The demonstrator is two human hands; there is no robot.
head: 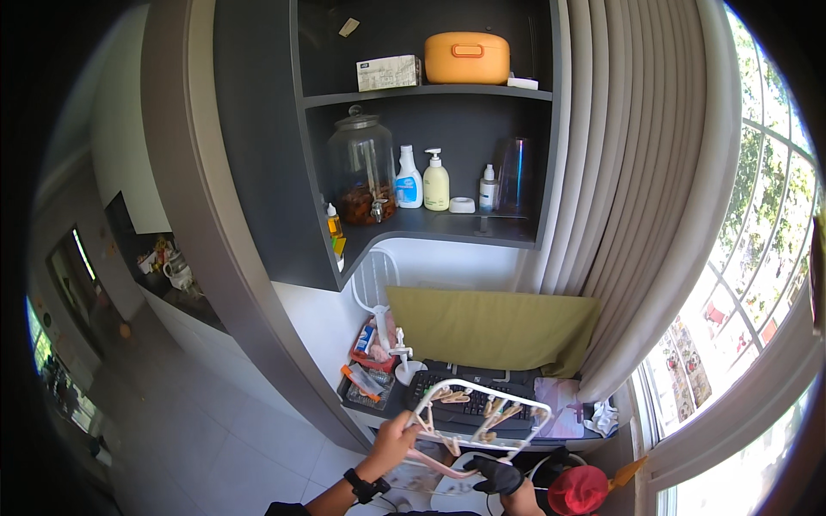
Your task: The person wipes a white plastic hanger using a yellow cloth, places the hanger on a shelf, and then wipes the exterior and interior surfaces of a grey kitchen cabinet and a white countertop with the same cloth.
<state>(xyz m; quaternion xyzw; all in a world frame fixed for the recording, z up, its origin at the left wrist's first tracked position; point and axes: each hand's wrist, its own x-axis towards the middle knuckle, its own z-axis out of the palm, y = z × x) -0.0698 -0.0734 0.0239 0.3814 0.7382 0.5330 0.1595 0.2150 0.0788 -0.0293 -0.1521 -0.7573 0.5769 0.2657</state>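
My left hand (395, 445), with a black strap device on the wrist, grips the left side of a white plastic clip hanger (481, 443). Several beige clothes pegs (506, 415) hang inside its rectangular frame, which is tilted and has a pink lower bar (439, 463). At the hanger's near right corner, my right hand (521, 500) has a black cloth item (498, 475) at its fingers. That cloth hides the fingertips and touches or overlaps the frame. Behind the hanger lies a black keyboard (429, 382), partly covered from view.
The desk carries a pink basket (373, 361), a white stand (408, 372) and crumpled white tissue (601, 419). An olive cloth (490, 329) drapes over something at the back. A dark shelf (452, 229) overhangs it. At lower right is a red round object (576, 490); curtains (619, 161) hang by the window.
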